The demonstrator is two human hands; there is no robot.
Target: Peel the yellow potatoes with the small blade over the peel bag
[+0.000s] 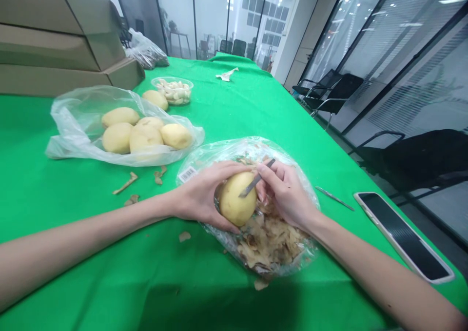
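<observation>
My left hand (197, 189) wraps around the left side of a peeled yellow potato (236, 206), thumb below and fingers over the top. Between the thumb and fingers of my right hand (290, 192) is a small flat metal blade (258, 178). The blade's lower end lies against or just over the potato's upper right face; contact is hard to tell. Both hands are above a clear plastic bag (208, 151) spread on the green cloth. Brown and cream potato peelings (270, 245) are heaped on that bag, partly hidden by my hands.
Left, a translucent bag (69, 121) holds several peeled potatoes (117, 137). Behind it are another potato (156, 98), a tub of pale cloves (177, 92) and stacked cardboard boxes (47, 48). A thin metal tool (334, 197) and a phone (402, 236) lie to the right.
</observation>
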